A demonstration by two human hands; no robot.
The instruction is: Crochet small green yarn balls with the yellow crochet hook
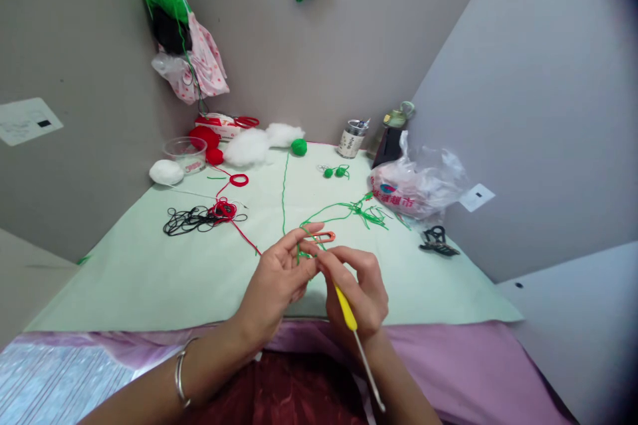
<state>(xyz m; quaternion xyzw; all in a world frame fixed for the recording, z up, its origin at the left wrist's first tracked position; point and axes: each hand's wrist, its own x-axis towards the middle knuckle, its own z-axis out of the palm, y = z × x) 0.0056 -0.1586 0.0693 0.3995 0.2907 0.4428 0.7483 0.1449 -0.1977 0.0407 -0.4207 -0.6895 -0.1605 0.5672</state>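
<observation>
Near the table's front edge, my left hand [279, 275] pinches green yarn [340, 206], which loops over its index finger. My right hand [359, 285] meets it at the fingertips and holds a crochet hook by its yellow handle [345, 309]; the metal shaft points down toward me. The small green piece between the fingers is mostly hidden. One green strand runs up to a green yarn ball [299, 147]. Just beyond my fingertips lies an orange tool [326, 237]. A bundle of cut green strands [371, 214] rests to the right.
Black cord [187, 220], a red yarn ring [239, 180], white stuffing [246, 148] and a clear tub [185, 155] are at the left. Small green balls [339, 172], a cup of pens [351, 139], a plastic bag [411, 186] and a black clip [438, 242] are at the right.
</observation>
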